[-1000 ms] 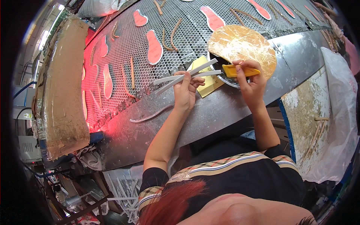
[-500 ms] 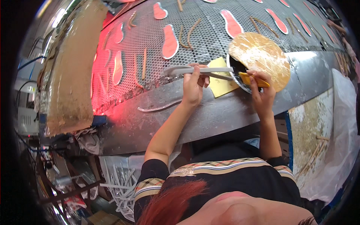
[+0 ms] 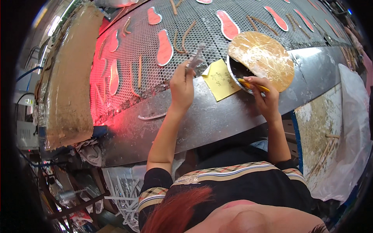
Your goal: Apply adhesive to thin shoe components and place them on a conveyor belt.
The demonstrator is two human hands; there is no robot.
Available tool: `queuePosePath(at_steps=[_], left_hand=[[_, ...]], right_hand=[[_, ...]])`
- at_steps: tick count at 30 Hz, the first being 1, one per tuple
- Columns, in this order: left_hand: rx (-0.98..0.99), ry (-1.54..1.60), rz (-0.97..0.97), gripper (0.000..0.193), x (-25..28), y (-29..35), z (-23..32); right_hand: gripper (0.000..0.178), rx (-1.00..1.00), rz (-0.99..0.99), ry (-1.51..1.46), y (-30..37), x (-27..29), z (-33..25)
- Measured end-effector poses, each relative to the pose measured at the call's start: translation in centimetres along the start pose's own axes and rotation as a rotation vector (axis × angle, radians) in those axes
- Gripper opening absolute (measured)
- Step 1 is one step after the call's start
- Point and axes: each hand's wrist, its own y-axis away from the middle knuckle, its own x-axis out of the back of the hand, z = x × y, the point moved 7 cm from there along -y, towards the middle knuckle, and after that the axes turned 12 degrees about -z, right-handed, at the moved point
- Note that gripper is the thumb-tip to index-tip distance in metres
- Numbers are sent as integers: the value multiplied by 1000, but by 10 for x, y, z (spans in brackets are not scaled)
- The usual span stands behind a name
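Observation:
My left hand is raised over the perforated metal belt and grips thin pale strips, blurred by motion. My right hand holds a yellow-handled brush whose tip dips into a round metal glue pot. The pot is partly covered by a glue-crusted round lid. A yellow sticky note lies on the metal ledge between my hands. Red sole-shaped pieces and narrow strips lie on the belt beyond.
A loose curved strip rests on the steel ledge left of my forearm. A glue-caked board stands at the left of the belt. White plastic sheeting hangs at the right. Cluttered cables and scraps lie below left.
My left hand has lifted the pale strips from lying flat across the note to pointing up over the belt. My right hand has pushed the brush deeper into the pot.

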Motion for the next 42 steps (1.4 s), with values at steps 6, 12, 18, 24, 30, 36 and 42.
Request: queuePosePath(at_steps=[6, 12, 18, 24, 30, 36, 42], left_hand=[[6, -273, -322, 19, -48, 19, 24], [9, -182, -231, 20, -58, 22, 27], [69, -218, -263, 28, -60, 25, 19], [58, -213, -229, 30, -61, 25, 22], [90, -150, -234, 33, -60, 23, 17], [121, -134, -401, 30, -62, 20, 8], [280, -118, -557, 28, -59, 17, 7]], right_hand=[[17, -98, 95, -84, 2, 6, 2], [14, -136, 287, -179, 7, 12, 7], [14, -92, 371, -245, 5, 8, 11], [13, -113, 311, -365, 1, -2, 11], [15, -34, 185, -25, -4, -2, 4], [15, -61, 195, -56, 1, 6, 11], [13, -201, -43, -133, -1, 1, 21]])
